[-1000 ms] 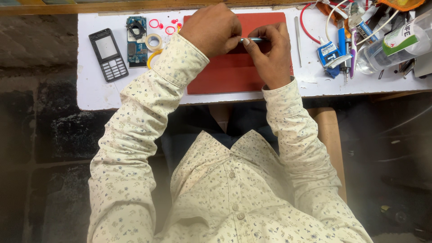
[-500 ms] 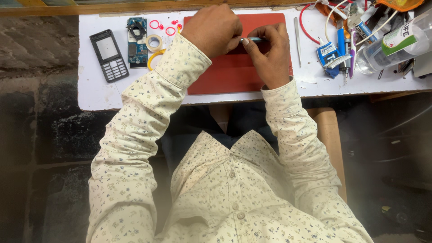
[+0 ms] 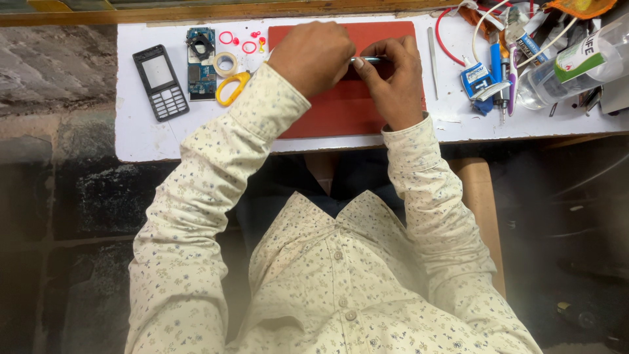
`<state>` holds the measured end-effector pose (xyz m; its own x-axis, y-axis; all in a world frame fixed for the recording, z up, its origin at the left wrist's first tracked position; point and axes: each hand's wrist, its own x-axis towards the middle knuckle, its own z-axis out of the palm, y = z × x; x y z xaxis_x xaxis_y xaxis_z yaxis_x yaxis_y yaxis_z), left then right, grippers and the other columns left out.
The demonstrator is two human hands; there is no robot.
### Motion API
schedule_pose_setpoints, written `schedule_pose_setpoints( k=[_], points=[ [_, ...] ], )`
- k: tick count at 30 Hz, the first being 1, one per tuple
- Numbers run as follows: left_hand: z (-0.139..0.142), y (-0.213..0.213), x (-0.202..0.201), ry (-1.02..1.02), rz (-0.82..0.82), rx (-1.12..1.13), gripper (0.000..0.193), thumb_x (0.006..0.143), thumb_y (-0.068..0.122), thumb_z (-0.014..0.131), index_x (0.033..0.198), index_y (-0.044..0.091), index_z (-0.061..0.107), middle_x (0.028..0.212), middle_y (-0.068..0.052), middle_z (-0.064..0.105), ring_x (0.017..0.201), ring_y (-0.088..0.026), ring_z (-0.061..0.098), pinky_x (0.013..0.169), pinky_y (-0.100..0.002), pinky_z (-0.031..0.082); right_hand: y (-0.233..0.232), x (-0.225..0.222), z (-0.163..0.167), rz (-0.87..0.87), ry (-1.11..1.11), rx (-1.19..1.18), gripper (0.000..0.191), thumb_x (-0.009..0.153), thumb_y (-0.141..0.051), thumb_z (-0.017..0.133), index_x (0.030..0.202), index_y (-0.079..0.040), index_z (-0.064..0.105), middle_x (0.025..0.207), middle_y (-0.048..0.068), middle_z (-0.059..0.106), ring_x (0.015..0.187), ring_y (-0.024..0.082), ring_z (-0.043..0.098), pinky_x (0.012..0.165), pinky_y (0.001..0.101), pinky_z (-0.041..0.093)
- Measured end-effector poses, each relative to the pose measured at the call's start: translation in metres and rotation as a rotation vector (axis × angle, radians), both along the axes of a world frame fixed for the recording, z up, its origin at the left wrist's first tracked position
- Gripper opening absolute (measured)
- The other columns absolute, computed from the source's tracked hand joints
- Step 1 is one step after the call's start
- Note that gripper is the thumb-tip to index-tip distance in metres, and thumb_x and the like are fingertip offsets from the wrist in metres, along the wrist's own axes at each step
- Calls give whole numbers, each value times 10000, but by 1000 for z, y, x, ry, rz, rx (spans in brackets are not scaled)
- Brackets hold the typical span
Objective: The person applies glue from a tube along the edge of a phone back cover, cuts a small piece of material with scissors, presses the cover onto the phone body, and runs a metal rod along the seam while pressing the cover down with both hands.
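Both my hands meet over a red mat [image 3: 341,115] on a white table [image 3: 141,134]. My left hand [image 3: 313,58] and my right hand [image 3: 392,78] are closed on the two ends of a thin metal tool [image 3: 367,59] held level between them. Whatever lies under the left hand is hidden. Left of the mat are a black keypad phone housing [image 3: 159,81], a blue circuit board [image 3: 200,63], a tape roll [image 3: 226,63] and yellow-handled scissors [image 3: 232,87].
Small red rings [image 3: 237,42] lie near the board. White tweezers [image 3: 433,62] sit right of the mat. The right end holds a clutter of red cable [image 3: 444,39], blue tools [image 3: 481,78] and a clear bottle [image 3: 570,65]. A wooden stool edge [image 3: 481,216] shows below.
The hands have barely shifted; they stay together on the thin tool over the red mat.
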<state>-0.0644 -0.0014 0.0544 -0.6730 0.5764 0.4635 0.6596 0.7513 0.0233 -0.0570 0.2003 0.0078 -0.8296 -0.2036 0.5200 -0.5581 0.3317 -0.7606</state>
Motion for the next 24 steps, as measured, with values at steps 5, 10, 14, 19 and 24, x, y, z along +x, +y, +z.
schedule_pose_setpoints(
  k=[5,10,14,19,24],
  points=[
    [-5,-14,21,-116,-8,197,104,876,154,757,912,57,741,891,-119,715,854,-351,678,693,-476,532,1,3,0,-8,27,10,186,962,-95,840,1041,0,701,1073,70,544,933,170,669,841,289,626],
    [-10,-17,29,-143,-13,391,172,904,189,779,993,50,736,895,-91,716,824,-317,681,702,-440,536,-1,8,4,-35,131,35,182,949,-95,866,1053,-23,735,1034,67,566,938,191,631,824,309,587],
    [-16,-16,32,-128,21,448,139,910,187,782,972,67,748,876,-79,714,799,-305,680,675,-425,529,0,15,11,-126,352,199,175,910,-98,886,1043,-72,776,1043,52,616,983,240,593,874,368,487],
    [-21,-15,35,-88,-3,488,114,919,165,773,986,76,751,901,-73,718,806,-300,683,681,-412,538,-1,17,17,-60,431,272,223,891,-155,909,1055,-90,774,1036,18,656,1000,223,612,949,391,408],
    [-25,-15,38,-65,-41,515,116,920,135,782,1001,63,743,922,-83,720,806,-304,685,681,-402,539,-3,13,15,-57,421,272,171,890,-154,910,992,-109,781,985,5,693,937,190,626,914,379,403]
  ],
)
